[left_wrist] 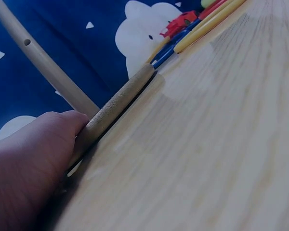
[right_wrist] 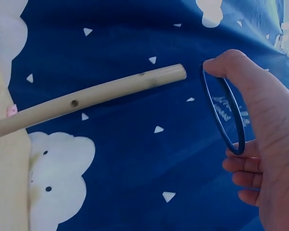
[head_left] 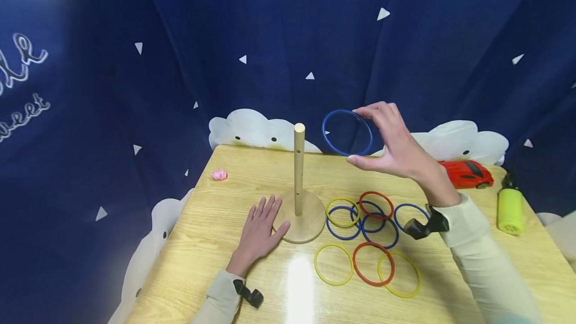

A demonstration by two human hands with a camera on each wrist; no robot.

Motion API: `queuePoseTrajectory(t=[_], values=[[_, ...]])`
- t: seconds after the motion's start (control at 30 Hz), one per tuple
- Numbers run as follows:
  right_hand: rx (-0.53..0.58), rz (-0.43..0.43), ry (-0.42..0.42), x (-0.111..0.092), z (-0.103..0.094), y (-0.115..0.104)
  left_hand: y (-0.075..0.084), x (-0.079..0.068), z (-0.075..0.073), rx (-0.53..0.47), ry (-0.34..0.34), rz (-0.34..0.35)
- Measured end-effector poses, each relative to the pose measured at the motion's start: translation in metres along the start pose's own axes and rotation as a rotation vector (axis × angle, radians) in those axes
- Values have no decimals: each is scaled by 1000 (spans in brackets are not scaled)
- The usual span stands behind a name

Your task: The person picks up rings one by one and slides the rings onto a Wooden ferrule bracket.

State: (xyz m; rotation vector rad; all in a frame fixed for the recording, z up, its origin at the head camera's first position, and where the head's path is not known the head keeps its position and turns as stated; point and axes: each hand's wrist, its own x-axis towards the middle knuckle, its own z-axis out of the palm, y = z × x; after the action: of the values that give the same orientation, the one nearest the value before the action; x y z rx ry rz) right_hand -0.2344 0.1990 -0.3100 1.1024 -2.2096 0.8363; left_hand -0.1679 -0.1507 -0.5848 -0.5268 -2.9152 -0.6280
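A blue ring (head_left: 325, 131) is held in the air by my right hand (head_left: 389, 139), thumb at its lower edge and fingers at its upper edge. In the right wrist view the same blue ring (right_wrist: 213, 109) is beside the top of the wooden peg (right_wrist: 130, 88), apart from it. The peg (head_left: 299, 169) stands upright on a round wooden base (head_left: 308, 224) on the table. My left hand (head_left: 261, 231) lies with straight fingers at the left edge of the base. The left wrist view shows its thumb (left_wrist: 62, 122) against the rim of the base (left_wrist: 118, 103).
Right of the base lie several rings, among them a yellow ring (head_left: 316, 265), a red ring (head_left: 355, 262) and a blue ring (head_left: 398, 231), some overlapping. A red toy car (head_left: 465, 174) and a yellow-green bottle (head_left: 510, 209) stand at the right. A small pink toy (head_left: 219, 175) sits far left.
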Motion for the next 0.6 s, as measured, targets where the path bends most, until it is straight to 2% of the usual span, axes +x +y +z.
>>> queuePoseTrajectory(t=[0.2, 0.37, 0.6], values=[[29, -12, -17, 21, -2, -10, -1, 0, 1, 10, 4, 1], [44, -39, -47, 34, 4, -16, 0, -1, 1, -2, 4, 0], [37, -67, -74, 41, 18, -20, 2, -2, -1, -7, -4, -3]])
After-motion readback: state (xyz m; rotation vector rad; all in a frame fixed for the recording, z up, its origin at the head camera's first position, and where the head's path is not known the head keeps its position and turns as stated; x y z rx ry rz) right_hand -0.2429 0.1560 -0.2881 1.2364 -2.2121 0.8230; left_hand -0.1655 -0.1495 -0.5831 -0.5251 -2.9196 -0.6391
